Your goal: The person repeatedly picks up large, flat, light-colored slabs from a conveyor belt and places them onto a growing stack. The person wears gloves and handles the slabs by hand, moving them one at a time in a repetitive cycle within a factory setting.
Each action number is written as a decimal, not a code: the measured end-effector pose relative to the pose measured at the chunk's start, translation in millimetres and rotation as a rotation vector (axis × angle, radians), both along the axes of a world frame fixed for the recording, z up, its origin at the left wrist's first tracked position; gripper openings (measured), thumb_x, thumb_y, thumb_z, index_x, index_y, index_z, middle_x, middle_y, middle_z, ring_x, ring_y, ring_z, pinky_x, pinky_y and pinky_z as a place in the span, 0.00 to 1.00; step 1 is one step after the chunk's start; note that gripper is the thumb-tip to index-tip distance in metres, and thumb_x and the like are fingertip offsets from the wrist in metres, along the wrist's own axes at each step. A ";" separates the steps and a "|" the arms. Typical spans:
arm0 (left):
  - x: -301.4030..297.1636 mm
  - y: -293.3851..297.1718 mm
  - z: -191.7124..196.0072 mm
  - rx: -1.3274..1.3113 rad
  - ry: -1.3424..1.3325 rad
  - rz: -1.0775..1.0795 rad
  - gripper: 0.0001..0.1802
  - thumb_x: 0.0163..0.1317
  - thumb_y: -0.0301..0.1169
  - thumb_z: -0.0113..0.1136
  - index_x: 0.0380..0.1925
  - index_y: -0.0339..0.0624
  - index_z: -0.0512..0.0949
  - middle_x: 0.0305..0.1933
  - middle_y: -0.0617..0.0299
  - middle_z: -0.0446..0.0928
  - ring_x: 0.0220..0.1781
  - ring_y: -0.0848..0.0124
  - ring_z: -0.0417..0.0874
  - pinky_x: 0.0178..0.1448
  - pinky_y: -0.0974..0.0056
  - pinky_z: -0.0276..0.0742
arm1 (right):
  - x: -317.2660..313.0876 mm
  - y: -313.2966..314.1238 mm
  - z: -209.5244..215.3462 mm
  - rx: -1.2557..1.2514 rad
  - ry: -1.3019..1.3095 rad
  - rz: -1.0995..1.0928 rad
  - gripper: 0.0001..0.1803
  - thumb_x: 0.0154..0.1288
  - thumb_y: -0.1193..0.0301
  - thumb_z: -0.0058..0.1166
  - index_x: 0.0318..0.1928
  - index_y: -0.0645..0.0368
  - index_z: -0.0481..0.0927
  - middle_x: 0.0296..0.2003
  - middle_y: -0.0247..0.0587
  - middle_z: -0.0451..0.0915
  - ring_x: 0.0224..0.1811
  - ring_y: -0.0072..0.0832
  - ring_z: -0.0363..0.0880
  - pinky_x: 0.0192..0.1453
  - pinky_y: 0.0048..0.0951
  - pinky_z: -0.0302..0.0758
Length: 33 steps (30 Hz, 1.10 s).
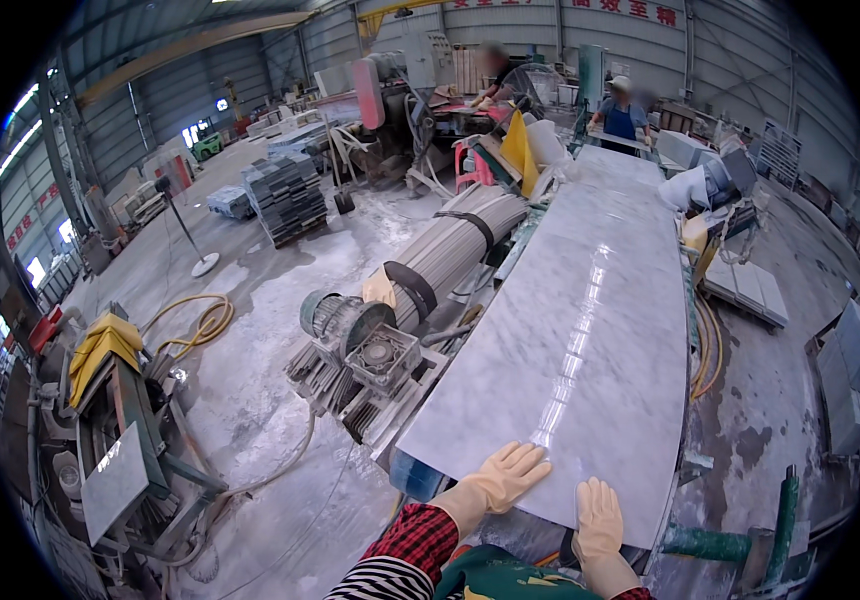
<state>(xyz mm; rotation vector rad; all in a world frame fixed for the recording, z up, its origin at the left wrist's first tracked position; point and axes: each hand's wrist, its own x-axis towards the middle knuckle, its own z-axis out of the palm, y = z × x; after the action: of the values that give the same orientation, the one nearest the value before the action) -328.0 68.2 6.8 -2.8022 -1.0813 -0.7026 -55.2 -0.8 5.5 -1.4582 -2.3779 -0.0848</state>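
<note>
A long polished slab of grey-white marble [510, 380] stretches away from me on a machine bed, with a line of light reflected down its middle. My left hand [508, 476], in a cream rubber glove, lies flat on the slab's near left end, fingers pointing forward and right. Beside it, my right hand [600, 522] wears the same kind of glove and rests palm down over the near edge, fingers stretched ahead. Neither hand grasps anything. At the slab's far end stands a person [622, 118] in a pale cap and blue apron.
A motor with a gearbox [375, 350] and a strapped bundle of long strips [470, 235] run along the slab's left side. Green pipes [710, 543] stand at my near right. A yellow hose [212, 322] coils on the wet floor. Stacked dark slabs [285, 198] stand farther left.
</note>
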 end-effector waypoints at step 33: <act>6.8 -23.3 -24.1 -0.293 -0.025 0.025 0.38 0.62 0.29 0.62 0.74 0.49 0.65 0.75 0.45 0.67 0.76 0.45 0.68 0.78 0.46 0.64 | 3.7 -13.6 -14.2 0.187 0.032 -0.006 0.29 0.62 0.74 0.52 0.65 0.60 0.73 0.65 0.53 0.74 0.66 0.50 0.74 0.72 0.47 0.70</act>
<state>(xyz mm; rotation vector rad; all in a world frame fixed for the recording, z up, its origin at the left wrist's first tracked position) -321.3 44.9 -17.3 -3.0192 -1.3209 -0.6243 -51.6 -14.4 -8.7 -1.3688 -2.2718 -0.2756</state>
